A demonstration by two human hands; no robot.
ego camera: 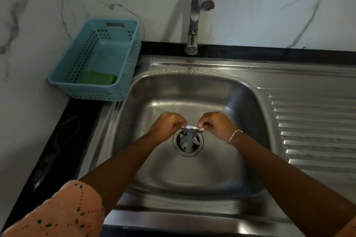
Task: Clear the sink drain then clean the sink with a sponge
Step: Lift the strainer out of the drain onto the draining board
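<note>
Marble-veined wall at the far side, black counter [57, 140] beneath, and a steel sink [192, 67] set into it with a ribbed drainboard [317, 131] to the right. Faucet [194, 15]: far centre, no water running. Teal basket [92, 90]: far left on the counter, holding a green sponge [98, 78] at its near end, untouched. Drain [187, 145]: middle of the basin floor, open, with pale debris [187, 141] lodged among its spokes. Drain cover [192, 128]: a small metal disc, raised just above the drain's far edge and seen almost edge-on, its width running left to right. Left hand [167, 125]: fingers curled, pinching the cover's left end. Right hand [217, 125]: the same at the right end, a chain bracelet [234, 134] on the wrist. We note both hands equally close to the cover, one at each end, and the drain just near of them. We judge the clearing step barely begun: the cover must go aside before the debris can be picked out. The sponge lies well to the far left, nearer our left hand.
</note>
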